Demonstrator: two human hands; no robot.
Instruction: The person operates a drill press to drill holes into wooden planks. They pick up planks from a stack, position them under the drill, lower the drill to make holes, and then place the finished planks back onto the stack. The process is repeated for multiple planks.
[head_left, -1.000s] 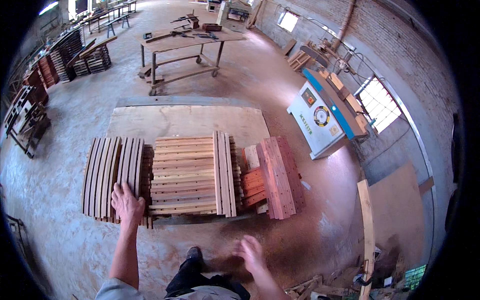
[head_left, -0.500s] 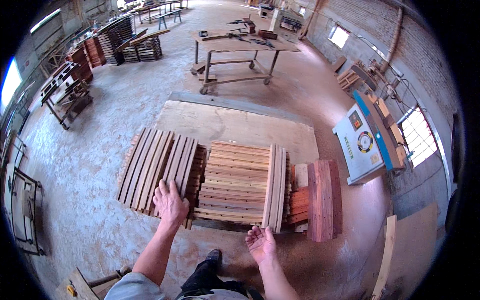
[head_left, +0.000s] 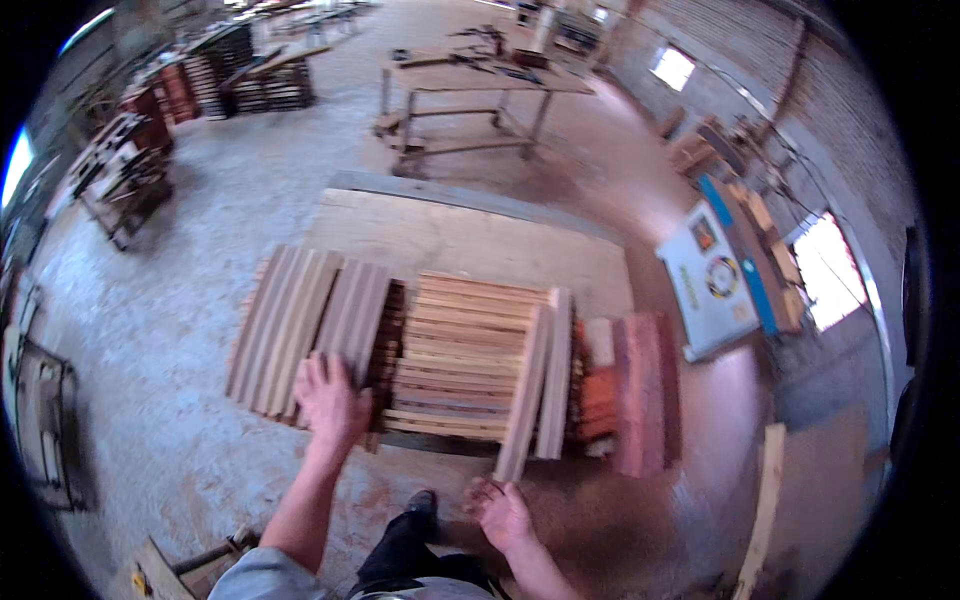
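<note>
My left hand lies on the near end of the left stack of wooden slats, fingers spread and holding nothing. My right hand has its fingers curled round the near end of a pale wooden slat, which slants toward me over the middle stack. Beside that piece another pale slat lies lengthwise. Beneath them, the crosswise slats form layered rows. Reddish slats are piled at the right. Motion blurs the right fingers.
A plywood board lies under the stacks. Beyond it stands a wheeled work table bearing tools. A grey machine with a blue edge is at the right. Stacked timber fills the back left. A long plank leans at the lower right.
My right hand has moved toward me and slightly left, drawing the near end of one pale slat out at a slant. My left hand stays on the left stack, a little shifted.
</note>
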